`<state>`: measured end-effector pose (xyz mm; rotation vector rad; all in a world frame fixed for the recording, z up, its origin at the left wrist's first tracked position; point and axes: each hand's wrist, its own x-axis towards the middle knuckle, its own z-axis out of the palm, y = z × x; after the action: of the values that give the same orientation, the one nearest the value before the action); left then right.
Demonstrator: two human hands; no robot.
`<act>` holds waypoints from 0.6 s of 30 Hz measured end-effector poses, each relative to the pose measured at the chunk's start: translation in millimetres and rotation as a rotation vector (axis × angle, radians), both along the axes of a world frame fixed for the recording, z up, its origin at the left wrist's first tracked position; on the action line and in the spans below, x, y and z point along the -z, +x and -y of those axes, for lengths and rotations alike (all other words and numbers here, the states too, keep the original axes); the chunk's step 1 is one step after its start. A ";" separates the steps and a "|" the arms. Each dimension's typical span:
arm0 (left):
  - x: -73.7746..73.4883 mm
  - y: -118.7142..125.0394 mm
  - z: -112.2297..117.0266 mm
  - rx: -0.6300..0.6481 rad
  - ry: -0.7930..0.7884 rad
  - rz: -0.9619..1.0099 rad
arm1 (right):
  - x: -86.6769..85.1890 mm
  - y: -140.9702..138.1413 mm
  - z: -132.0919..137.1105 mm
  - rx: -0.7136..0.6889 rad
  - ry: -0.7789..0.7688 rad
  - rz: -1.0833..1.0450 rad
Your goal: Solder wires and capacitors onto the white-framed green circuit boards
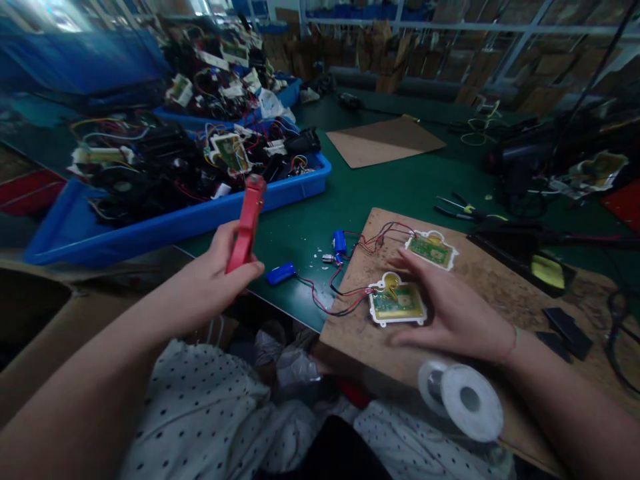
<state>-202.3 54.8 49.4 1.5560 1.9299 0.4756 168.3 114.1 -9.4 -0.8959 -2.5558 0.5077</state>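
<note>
My left hand (230,263) is closed around a red hand tool (246,223), raised above the front edge of the green table; its exact kind is unclear. On the right, my right hand (453,310) is open, thumb and fingers spread around a circuit board in a white frame (397,303). I cannot tell whether the fingers touch it. Red and black wires run from this board to a blue cylinder (281,273) and other small parts. Behind it lies a second white-framed board (433,250), wired towards another blue cylinder (339,242). Both boards rest on a brown work board (350,323).
A blue tray (300,187) piled with wired parts stands at left, with another heap behind. Pliers (460,210), a black holder with a yellow sponge (547,272), dark pads (567,330) and a white wire spool (473,403) are at right. A brown sheet (385,141) lies farther back.
</note>
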 end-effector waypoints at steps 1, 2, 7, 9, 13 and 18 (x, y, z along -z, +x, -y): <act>2.7 -8.6 -6.6 0.012 0.030 -0.222 | 0.4 -0.8 -0.1 -0.005 0.029 0.051; 7.2 -16.8 -13.2 0.052 0.074 -0.378 | 0.2 -1.3 0.0 0.004 0.060 0.090; 42.2 -42.7 -42.0 0.059 0.067 -0.744 | -8.2 4.8 -1.8 0.082 0.191 0.263; 52.3 -46.2 -49.3 0.058 0.075 -0.745 | -11.7 8.9 -3.9 0.088 0.215 0.303; 51.6 -42.6 -53.2 0.041 0.143 -0.741 | -15.8 14.4 -7.7 0.093 0.230 0.334; 34.6 -4.0 -49.4 0.229 0.475 -0.447 | -24.7 17.9 -7.0 0.048 0.211 0.143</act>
<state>-206.3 104.2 14.8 2.3237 2.0112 0.5488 186.2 121.1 15.4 -0.9432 -2.6462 0.1602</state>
